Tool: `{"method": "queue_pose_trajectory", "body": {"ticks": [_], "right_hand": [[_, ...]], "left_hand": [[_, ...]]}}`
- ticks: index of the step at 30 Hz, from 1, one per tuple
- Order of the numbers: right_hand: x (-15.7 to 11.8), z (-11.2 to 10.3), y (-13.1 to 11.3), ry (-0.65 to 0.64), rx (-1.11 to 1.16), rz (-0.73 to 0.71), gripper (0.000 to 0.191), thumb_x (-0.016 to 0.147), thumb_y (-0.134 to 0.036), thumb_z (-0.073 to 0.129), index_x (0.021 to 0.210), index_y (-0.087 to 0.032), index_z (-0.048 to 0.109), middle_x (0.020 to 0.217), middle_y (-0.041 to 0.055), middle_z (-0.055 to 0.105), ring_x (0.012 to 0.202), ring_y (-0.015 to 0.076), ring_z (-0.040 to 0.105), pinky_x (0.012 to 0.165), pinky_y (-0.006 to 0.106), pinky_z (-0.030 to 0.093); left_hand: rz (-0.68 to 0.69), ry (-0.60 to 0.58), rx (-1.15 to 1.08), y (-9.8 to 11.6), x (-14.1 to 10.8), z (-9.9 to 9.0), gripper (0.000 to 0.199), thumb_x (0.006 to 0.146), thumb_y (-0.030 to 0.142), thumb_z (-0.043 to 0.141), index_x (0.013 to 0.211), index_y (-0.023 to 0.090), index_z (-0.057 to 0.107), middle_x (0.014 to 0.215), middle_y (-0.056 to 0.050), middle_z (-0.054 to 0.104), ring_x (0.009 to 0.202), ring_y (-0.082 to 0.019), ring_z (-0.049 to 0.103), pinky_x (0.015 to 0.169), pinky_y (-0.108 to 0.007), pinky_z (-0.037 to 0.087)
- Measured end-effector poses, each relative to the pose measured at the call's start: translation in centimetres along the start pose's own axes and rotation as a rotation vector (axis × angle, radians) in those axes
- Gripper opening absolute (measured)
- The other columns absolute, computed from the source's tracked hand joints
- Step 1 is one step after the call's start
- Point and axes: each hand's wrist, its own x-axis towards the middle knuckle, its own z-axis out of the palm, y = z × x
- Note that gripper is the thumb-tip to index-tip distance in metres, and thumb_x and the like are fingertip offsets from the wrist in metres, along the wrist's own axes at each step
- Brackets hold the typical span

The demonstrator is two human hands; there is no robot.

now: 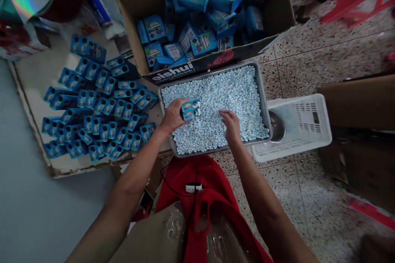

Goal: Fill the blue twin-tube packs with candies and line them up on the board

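My left hand (173,117) is closed around a small blue candy box (188,109) over the left part of a metal tray. White candies show at the box's right end, by its opening. The tray (266,109) is filled with pale blue and white candies (212,90). Above the right half of the candies is my right hand (231,125), its fingers stretched to the left and slightly apart, with nothing visible in them. Whether its fingertips touch the candies I cannot tell.
Several blue boxes (103,104) stand in rows on the white table (29,84) at left. A cardboard carton (129,20) of blue boxes sits behind the tray. To the right are a white plastic basket (322,127) and a metal bowl (277,126).
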Motion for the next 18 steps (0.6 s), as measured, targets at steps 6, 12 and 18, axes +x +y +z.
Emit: {"method": "queue_pose_trajectory", "body": {"ticks": [6, 12, 18], "right_hand": [[-0.3, -1.0, 0.9, 0.041, -0.152, -0.155, 0.035, 0.08, -0.05, 0.072, 0.099, -0.021, 0.073, 0.11, 0.0091, 0.075, 0.11, 0.0282, 0.068, 0.103, 0.048, 0.054], [1.0, 0.6, -0.7, -0.52, -0.479, -0.478, 0.096, 0.064, -0.046, 0.09, 0.15, -0.027, 0.052, 0.163, 0.0161, 0.053, 0.151, 0.0402, 0.049, 0.121, 0.061, 0.045], [1.7, 1.1, -1.1, -0.523, -0.495, -0.45, 0.091, 0.064, -0.05, 0.09, 0.142, -0.023, 0.054, 0.136, 0.0139, 0.069, 0.118, 0.0347, 0.068, 0.102, 0.051, 0.057]], "left_hand": [[-0.153, -0.019, -0.214, 0.0, -0.9, 1.7, 0.08, 0.062, 0.052, 0.097, 0.127, 0.022, 0.062, 0.115, -0.007, 0.077, 0.102, -0.027, 0.076, 0.093, -0.04, 0.062], [-0.24, -0.056, -0.489, 1.3, -1.4, 3.5, 0.095, 0.053, 0.064, 0.099, 0.127, 0.022, 0.058, 0.114, -0.007, 0.075, 0.104, -0.027, 0.075, 0.094, -0.042, 0.062], [-0.25, -0.025, -0.662, 2.7, -1.5, 6.7, 0.101, 0.051, 0.065, 0.1, 0.13, 0.023, 0.054, 0.128, -0.012, 0.071, 0.116, -0.032, 0.073, 0.097, -0.045, 0.063]]}}
